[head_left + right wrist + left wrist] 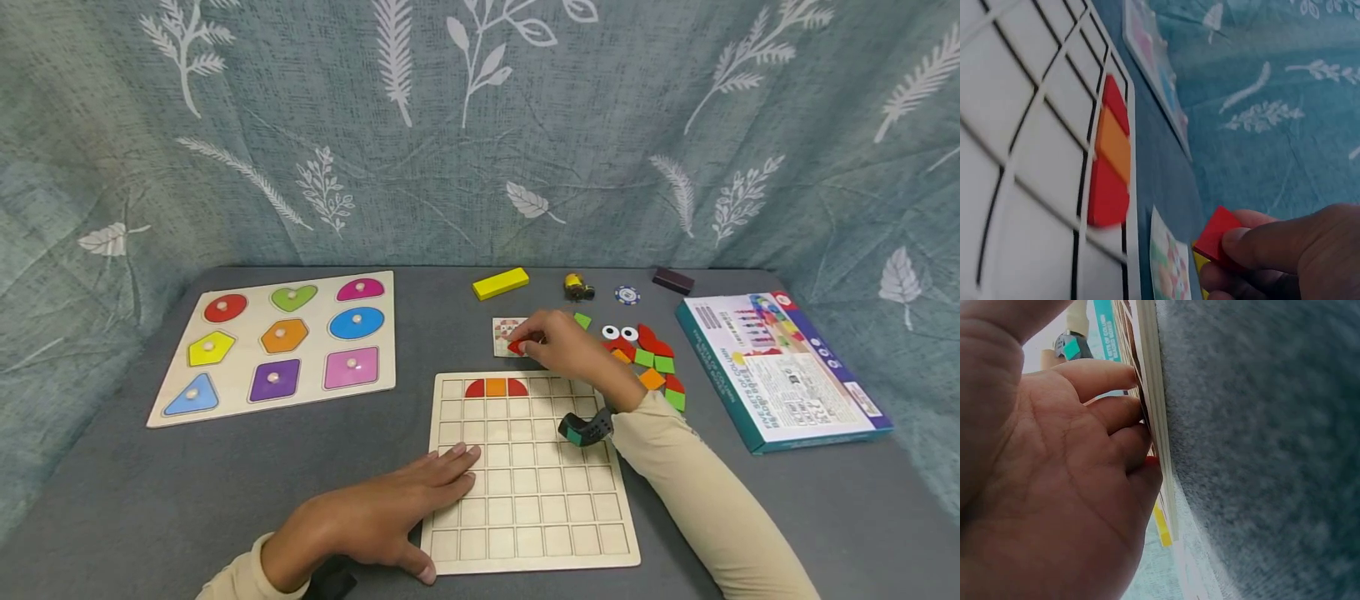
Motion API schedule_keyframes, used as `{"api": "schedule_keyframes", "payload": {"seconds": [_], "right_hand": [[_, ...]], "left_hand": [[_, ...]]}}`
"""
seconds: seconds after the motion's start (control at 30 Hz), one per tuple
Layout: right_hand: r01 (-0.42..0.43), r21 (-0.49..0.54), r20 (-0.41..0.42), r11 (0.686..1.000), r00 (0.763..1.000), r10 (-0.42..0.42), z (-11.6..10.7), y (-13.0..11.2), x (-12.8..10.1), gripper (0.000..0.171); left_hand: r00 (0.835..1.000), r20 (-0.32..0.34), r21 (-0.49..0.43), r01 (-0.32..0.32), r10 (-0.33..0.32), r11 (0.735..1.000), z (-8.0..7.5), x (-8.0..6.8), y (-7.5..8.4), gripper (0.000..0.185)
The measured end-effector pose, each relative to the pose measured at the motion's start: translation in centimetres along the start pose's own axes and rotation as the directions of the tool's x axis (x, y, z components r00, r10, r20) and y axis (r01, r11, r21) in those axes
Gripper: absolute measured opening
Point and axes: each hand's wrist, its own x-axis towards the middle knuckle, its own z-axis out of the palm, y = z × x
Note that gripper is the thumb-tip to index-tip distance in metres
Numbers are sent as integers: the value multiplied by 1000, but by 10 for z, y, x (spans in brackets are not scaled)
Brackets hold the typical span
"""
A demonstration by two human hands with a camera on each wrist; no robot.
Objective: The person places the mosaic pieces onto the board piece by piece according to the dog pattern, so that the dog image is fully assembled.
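Observation:
My right hand point(562, 343) pinches a small red tile point(1211, 235) between thumb and fingers, over the picture card point(501, 330) behind the board. The wooden grid board point(522, 503) lies flat in front of me. In its far row, an orange square tile point(496, 387) sits between two red rounded tiles, one on the left point(475, 389) and one on the right point(517, 387). At the board's left side my left hand point(375, 512) rests with fingers extended over the edge and thumb by the near corner. The left wrist view shows its palm beside the board's edge.
Loose red, green and orange tiles point(664, 364) lie right of my right hand, with white eye tiles point(620, 332). A shape puzzle point(315, 367) is at left, a box point(787, 375) at right. Behind are a yellow block point(500, 284), toy point(577, 287), chip point(627, 295) and dark block point(672, 281).

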Motion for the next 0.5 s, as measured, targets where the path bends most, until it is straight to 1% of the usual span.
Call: {"api": "schedule_keyframes", "payload": {"seconds": [0.13,0.23,0.3,0.4,0.5], "right_hand": [[47,3,56,999,997,-47,10,-8,3,20],[56,15,108,998,992,-57,19,-16,5,18],[65,22,129,998,989,-67,24,-21,6,18],[87,41,128,995,988,-92,31,-26,7,18],[103,50,101,993,989,-108,38,-29,8,18]], "left_hand": [[1000,4,20,-15,15,1000,0,-1,1,95],[1000,6,11,-27,27,1000,0,-1,1,94],[999,7,3,-34,34,999,0,-1,1,94],[999,10,-8,-38,38,999,0,0,0,95],[999,10,-21,-38,38,999,0,2,-1,96]]}}
